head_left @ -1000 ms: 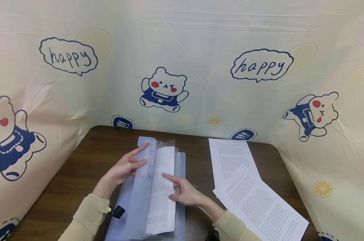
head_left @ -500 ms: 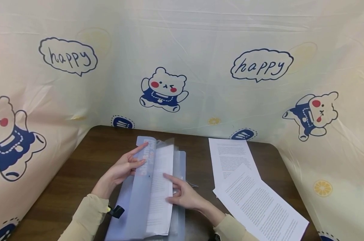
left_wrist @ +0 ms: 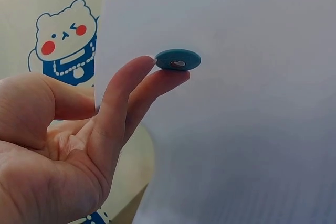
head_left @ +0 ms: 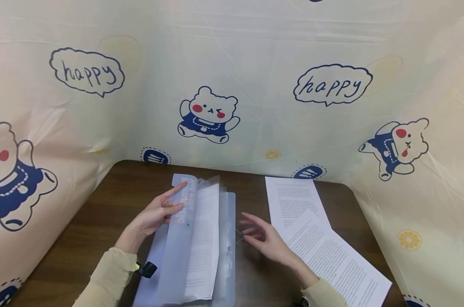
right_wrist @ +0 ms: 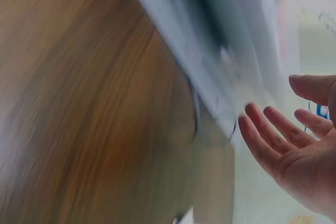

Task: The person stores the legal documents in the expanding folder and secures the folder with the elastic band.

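A translucent light-blue expanding file folder (head_left: 174, 256) lies on the table, its cover lifted to the left. My left hand (head_left: 153, 219) pinches the cover between thumb and fingers. In the left wrist view, two fingertips touch a teal round button (left_wrist: 195, 57) on the folder. Printed sheets (head_left: 203, 247) lean inside, left of several clear dividers (head_left: 225, 256). My right hand (head_left: 268, 243) is just right of the folder, fingers loosely spread, holding nothing. A thin elastic cord (right_wrist: 197, 108) loops from the folder's edge near its fingertips. The right wrist view is blurred.
Two overlapping printed sheets (head_left: 332, 264) lie on the dark wooden table (head_left: 82, 234) to the right, partly behind the right forearm. A patterned curtain (head_left: 270, 85) rises around the table's back and sides.
My right hand has let go of the printed sheets and moved right, away from the folder. The sheets lean a little further left. My left hand has stayed on the cover.
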Demonstrator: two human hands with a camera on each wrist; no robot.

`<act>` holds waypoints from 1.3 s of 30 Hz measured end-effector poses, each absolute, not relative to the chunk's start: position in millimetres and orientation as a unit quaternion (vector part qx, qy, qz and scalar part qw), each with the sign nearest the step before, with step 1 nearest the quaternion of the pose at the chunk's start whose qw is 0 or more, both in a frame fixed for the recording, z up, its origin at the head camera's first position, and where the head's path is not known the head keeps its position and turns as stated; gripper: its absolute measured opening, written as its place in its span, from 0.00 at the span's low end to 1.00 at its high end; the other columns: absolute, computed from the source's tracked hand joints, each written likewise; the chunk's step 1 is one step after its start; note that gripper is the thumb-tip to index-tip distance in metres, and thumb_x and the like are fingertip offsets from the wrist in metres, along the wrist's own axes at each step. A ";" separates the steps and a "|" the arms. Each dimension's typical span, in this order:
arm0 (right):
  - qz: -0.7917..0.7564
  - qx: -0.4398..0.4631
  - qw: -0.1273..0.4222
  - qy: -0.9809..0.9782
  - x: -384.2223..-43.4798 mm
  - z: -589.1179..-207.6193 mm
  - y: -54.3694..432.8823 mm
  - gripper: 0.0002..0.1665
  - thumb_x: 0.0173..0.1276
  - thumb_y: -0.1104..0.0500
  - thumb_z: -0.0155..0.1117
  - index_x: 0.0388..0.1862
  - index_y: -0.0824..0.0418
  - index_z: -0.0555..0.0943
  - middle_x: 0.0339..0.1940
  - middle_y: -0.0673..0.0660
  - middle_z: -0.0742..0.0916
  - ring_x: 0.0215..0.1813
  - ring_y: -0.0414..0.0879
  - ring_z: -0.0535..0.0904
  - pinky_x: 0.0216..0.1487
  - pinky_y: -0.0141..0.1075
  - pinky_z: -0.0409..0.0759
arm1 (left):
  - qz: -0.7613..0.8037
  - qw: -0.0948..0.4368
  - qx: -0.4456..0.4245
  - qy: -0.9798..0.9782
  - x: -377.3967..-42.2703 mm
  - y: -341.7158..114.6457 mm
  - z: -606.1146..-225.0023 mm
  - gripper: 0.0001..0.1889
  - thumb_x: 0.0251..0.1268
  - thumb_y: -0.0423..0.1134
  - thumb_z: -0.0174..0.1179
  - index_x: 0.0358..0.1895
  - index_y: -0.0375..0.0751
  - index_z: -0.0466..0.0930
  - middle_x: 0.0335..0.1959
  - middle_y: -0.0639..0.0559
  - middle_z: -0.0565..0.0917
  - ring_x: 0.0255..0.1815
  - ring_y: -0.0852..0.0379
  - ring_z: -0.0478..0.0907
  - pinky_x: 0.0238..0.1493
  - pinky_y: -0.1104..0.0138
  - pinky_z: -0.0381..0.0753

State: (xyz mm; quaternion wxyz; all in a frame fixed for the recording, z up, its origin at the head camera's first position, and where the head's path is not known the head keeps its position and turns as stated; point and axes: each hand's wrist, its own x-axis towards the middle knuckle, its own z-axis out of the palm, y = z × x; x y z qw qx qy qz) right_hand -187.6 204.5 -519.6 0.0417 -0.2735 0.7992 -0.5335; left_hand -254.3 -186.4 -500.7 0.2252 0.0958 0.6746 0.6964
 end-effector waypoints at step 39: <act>-0.225 -0.011 -0.042 0.973 -156.3 -555.2 443.3 0.64 0.68 0.46 0.82 0.90 0.68 0.55 0.84 0.85 0.63 0.81 0.91 0.56 0.74 0.85 0.56 | 0.687 0.241 0.119 0.675 -259.8 -195.4 -497.0 0.39 0.87 0.38 0.57 0.92 0.55 0.49 0.18 0.62 0.73 0.21 0.64 0.76 0.33 0.73 0.82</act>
